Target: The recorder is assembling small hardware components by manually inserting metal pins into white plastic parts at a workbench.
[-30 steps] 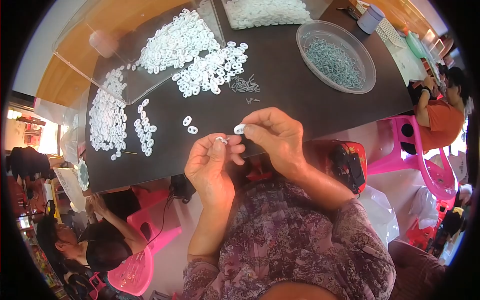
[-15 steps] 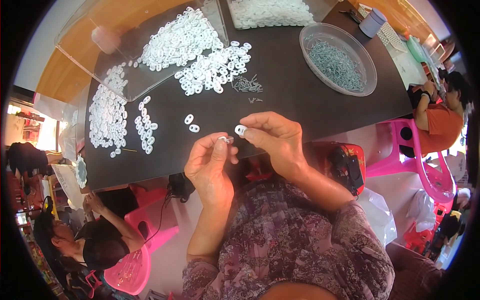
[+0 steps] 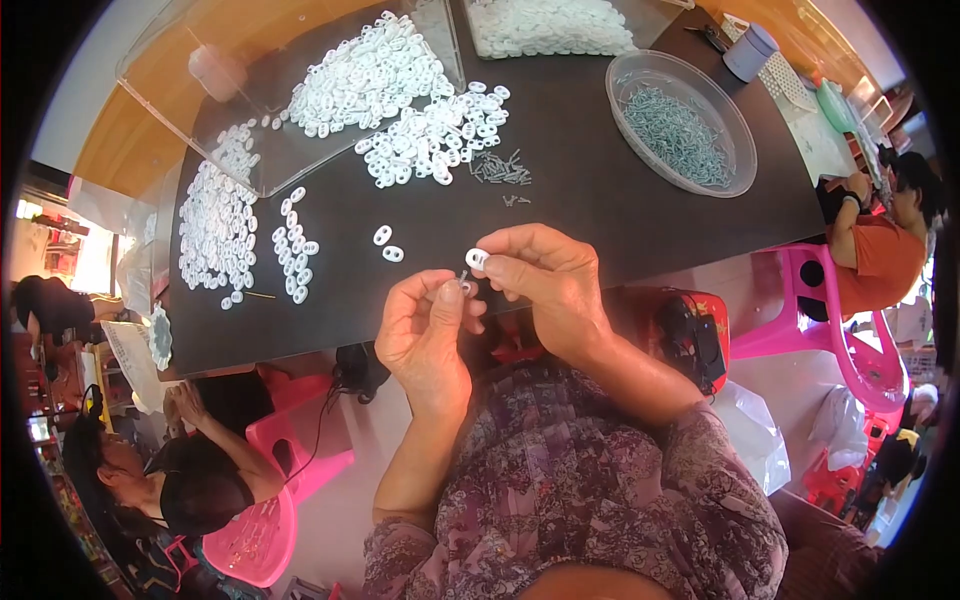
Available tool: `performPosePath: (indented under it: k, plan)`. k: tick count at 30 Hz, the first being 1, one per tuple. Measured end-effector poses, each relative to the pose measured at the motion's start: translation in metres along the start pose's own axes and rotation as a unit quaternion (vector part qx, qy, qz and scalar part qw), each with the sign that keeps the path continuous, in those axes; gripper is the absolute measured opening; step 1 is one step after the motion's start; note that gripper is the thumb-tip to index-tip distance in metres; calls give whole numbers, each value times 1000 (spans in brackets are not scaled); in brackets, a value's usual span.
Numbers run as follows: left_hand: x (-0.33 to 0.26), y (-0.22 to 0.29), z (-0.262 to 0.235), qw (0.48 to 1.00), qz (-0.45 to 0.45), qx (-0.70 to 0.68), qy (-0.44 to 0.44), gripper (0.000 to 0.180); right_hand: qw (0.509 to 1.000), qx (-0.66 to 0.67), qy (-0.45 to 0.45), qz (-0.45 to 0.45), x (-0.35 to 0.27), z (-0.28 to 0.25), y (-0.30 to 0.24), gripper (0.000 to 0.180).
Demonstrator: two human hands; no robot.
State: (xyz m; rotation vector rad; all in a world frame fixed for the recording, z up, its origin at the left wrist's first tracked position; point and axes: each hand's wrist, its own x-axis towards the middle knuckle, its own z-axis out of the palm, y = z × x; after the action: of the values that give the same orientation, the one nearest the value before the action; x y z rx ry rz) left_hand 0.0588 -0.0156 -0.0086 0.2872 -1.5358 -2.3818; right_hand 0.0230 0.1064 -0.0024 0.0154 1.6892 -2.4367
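Note:
Between the thumb and fingertips of my right hand is a small white oval piece with two holes, its face turned up. Just left of it and slightly lower, my left hand pinches another small white piece, mostly hidden by the fingers, with a thin grey pin standing up from it. The two held pieces are close together but apart. Two loose white oval pieces lie on the dark table beyond my left hand.
Large heaps of white oval pieces spread over the far left, partly under a clear plastic box. Small grey pins lie beside them. A round clear tray of pins stands far right, near a grey-lilac container. People sit at both sides.
My right hand has shifted slightly left with its white piece. My left hand has moved a little right and down, and the pin in it now points more upright.

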Motion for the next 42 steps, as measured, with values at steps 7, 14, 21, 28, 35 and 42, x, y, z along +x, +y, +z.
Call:
performPosePath:
  k: [7, 14, 21, 28, 35, 42]
  plan:
    - [-2, -1, -1, 999, -8, 43, 8, 14, 1000, -14, 4, -9, 0, 4, 3, 13]
    - [-1, -5, -2, 999, 5, 53, -5, 13, 1000, -24, 2, -2, -1, 5, 0, 13]
    - [-2, -5, -3, 997, 25, 68, 1, 10, 1000, 12, -7, -19, -2, 7, 6, 10]
    - [-1, -7, -4, 996, 37, 81, 5, 10, 998, -19, -8, -63, -2, 9, 13, 10]
    - [-2, -10, -4, 997, 49, 65, -6, 10, 992, -76, -6, -104, -2, 7, 17, 7]
    - [-2, -11, -5, 995, 68, 67, -4, 11, 963, -192, -10, -191, -1, 6, 15, 10]
